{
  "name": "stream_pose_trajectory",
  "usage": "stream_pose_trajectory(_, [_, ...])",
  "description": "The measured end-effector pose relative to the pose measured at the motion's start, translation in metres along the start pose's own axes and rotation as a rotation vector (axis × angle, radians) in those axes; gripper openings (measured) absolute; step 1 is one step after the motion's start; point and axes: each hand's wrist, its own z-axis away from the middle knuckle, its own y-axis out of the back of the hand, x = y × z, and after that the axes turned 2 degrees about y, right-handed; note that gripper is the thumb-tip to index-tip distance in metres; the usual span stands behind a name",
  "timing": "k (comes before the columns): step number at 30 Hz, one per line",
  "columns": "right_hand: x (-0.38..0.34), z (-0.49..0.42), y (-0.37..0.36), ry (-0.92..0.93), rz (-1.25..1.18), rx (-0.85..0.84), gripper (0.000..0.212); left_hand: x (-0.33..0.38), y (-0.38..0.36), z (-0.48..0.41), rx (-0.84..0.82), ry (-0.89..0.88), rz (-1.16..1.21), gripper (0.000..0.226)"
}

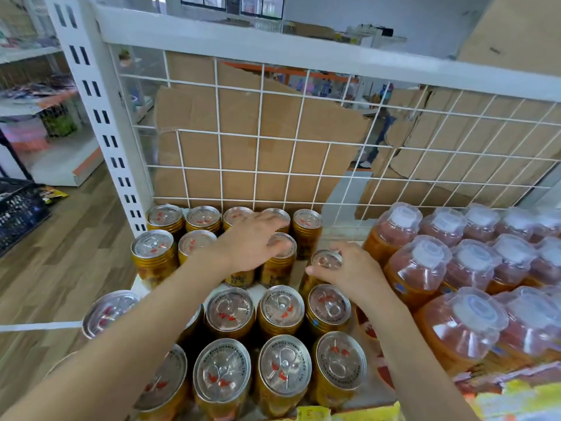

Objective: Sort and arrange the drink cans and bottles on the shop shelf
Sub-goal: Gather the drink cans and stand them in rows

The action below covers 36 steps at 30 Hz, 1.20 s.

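Observation:
Several gold drink cans with silver lids stand in rows on the white shelf (340, 238), such as one in the front row (283, 376). My left hand (249, 241) lies flat with straight fingers over the tops of the cans in the middle rows, fingertips on one can's lid (283, 249). My right hand (352, 268) grips the top of a single gold can (325, 260) standing in the gap between the can rows and the bottles. To the right, several orange drink bottles with clear cap covers (416, 265) fill the shelf.
A white wire grid (258, 138) backs the shelf, with brown cardboard (243, 117) behind it. A slotted white upright (100, 117) stands at the left. Wood floor and a black crate (18, 211) lie further left. Yellow packaging (516, 399) sits at the bottom right.

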Motion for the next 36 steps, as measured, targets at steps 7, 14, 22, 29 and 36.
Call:
stream_pose_trajectory(7, [0.004,-0.005,-0.005,0.004,-0.186,0.085,0.054,-0.010,-0.035,-0.004,0.075,0.082,-0.092,0.061])
stream_pose_trajectory(14, [0.003,-0.017,-0.012,0.094,-0.378,-0.044,0.056,-0.012,-0.036,-0.005,0.113,0.061,-0.119,0.090])
stream_pose_trajectory(22, [0.012,-0.021,-0.025,-0.041,-0.511,0.082,0.064,-0.011,-0.036,-0.004,0.106,0.063,-0.106,0.065])
stream_pose_trajectory(29, [0.012,-0.027,-0.026,-0.028,-0.524,0.100,0.061,-0.011,-0.036,-0.005,0.101,0.064,-0.083,0.053])
stream_pose_trajectory(36, [0.015,-0.028,-0.027,-0.006,-0.524,0.100,0.058,-0.010,-0.036,-0.003,0.099,0.068,-0.097,0.068])
